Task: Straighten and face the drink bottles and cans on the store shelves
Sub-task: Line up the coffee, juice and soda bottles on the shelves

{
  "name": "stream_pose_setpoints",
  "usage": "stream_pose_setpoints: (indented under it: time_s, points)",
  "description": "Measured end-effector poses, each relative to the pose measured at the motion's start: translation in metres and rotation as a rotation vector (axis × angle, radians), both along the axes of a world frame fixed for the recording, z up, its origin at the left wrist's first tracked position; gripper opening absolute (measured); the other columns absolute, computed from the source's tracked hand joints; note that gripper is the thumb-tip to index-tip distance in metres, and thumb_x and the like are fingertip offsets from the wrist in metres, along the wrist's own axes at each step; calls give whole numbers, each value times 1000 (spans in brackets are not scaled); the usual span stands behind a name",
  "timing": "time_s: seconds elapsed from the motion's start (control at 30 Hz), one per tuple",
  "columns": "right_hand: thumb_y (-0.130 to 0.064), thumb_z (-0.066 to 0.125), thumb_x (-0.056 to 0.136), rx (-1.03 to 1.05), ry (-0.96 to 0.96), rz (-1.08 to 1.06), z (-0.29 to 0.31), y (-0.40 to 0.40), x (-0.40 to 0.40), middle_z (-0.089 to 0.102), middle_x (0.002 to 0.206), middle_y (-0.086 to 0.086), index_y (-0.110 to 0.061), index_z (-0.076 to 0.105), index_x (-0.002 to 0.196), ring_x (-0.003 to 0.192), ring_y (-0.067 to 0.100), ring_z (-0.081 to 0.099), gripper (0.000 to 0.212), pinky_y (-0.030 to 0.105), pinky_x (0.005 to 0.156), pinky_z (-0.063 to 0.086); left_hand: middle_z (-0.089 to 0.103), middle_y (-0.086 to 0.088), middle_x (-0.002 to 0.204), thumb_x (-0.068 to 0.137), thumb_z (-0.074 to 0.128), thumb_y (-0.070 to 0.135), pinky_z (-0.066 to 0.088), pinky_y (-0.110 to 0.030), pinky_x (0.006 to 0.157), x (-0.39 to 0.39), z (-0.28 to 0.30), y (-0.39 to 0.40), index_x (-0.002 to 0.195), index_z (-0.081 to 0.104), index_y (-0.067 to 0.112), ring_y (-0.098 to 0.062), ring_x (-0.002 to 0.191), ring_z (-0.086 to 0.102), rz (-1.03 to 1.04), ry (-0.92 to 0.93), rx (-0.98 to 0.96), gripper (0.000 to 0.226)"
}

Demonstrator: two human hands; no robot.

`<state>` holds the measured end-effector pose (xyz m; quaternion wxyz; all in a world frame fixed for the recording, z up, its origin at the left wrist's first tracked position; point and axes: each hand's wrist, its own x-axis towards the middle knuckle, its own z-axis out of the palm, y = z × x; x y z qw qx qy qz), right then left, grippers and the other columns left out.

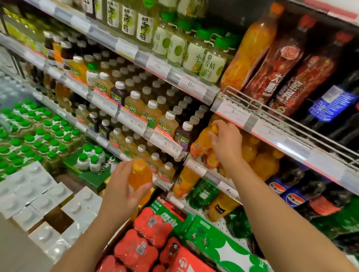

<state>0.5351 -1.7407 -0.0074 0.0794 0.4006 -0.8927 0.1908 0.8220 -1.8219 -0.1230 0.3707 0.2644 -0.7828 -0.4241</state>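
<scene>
Fingers of left hand (124,187) curled round orange bottle (140,177) off shelf, right hand (224,143) fingers gripping shelved orange bottle top (214,129)

Orange bottle (140,176) with yellow-orange cap in left hand (124,187). Orange bottles on shelf (257,155), yellow caps. Green caps on clear bottle packs (22,130). Red shrink-wrapped packs (151,226). Green carton (225,246) with white splash shape. Dark cola bottles (337,102), blue labels. Pale green-and-white labelled bottles (194,52), green caps.
</scene>
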Motion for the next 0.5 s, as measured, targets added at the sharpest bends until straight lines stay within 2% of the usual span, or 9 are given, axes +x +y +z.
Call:
stream_pose_setpoints:
  time_s: [0.07, 0.17, 0.23, 0.3, 0.33, 0.37, 0.43, 0.47, 0.5]
  points:
    - [-19, 64, 99, 41, 23, -20, 2, -8, -5, 68, 110, 17, -7, 63, 126, 108, 38, 61, 30, 41, 82, 45, 54, 12, 111, 83, 67, 50, 44, -30, 83, 1, 1, 1, 126, 58, 29, -12, 103, 55, -10, 10, 2, 48]
    - [-21, 64, 98, 84, 32, -71, -2, -13, -10, 70, 98, 17, -6, 65, 103, 98, 40, 64, 16, 39, 71, 41, 53, 18, 114, 83, 69, 48, 46, -31, 82, 4, 0, 1, 125, 56, 36, -9, 105, 56, -15, 15, 11, 46]
    - [-31, 65, 99, 92, 25, -102, -6, -14, -13, 64, 83, 11, -12, 55, 84, 89, 37, 64, 26, 37, 67, 40, 54, 14, 117, 81, 68, 51, 49, -35, 86, 6, -3, 1, 127, 58, 34, -11, 109, 57, -21, 2, 38, 50]
    - [-43, 65, 98, 120, 41, -127, -5, -16, -16, 57, 76, 4, -16, 47, 78, 88, 34, 63, 37, 37, 68, 41, 56, 11, 119, 81, 68, 53, 49, -37, 88, 8, -6, 0, 130, 59, 30, -12, 112, 57, -24, -8, 51, 55]
    - [-48, 63, 98, 150, 45, -141, -2, -19, -16, 60, 82, 5, -17, 51, 81, 95, 34, 63, 37, 39, 75, 44, 56, 11, 119, 81, 67, 54, 49, -36, 88, 9, -7, 0, 129, 59, 30, -11, 112, 57, -23, -13, 52, 55]
    - [-53, 59, 99, 186, 42, -152, 0, -22, -17, 65, 96, 9, -16, 57, 92, 108, 36, 61, 37, 43, 86, 46, 56, 11, 118, 81, 67, 54, 49, -36, 87, 10, -7, 1, 127, 59, 29, -11, 111, 57, -22, -20, 54, 53]
    - [-58, 49, 101, 268, 26, -173, 5, -27, -21, 60, 134, 13, -16, 57, 127, 134, 35, 48, 50, 49, 107, 40, 55, 11, 116, 81, 66, 54, 50, -37, 86, 10, -7, 1, 125, 60, 29, -12, 108, 57, -26, -28, 56, 52]
    - [-59, 45, 102, 298, 9, -180, 8, -29, -22, 55, 143, 13, -16, 53, 137, 138, 35, 45, 55, 49, 109, 39, 55, 11, 117, 81, 66, 55, 50, -37, 85, 10, -7, 1, 126, 60, 29, -12, 108, 57, -29, -28, 59, 52]
    - [-58, 40, 104, 316, -32, -169, 9, -31, -25, 56, 142, 14, -14, 52, 139, 135, 36, 49, 57, 47, 105, 41, 55, 12, 117, 81, 66, 55, 51, -36, 84, 10, -7, 2, 127, 59, 29, -13, 108, 58, -31, -28, 65, 54]
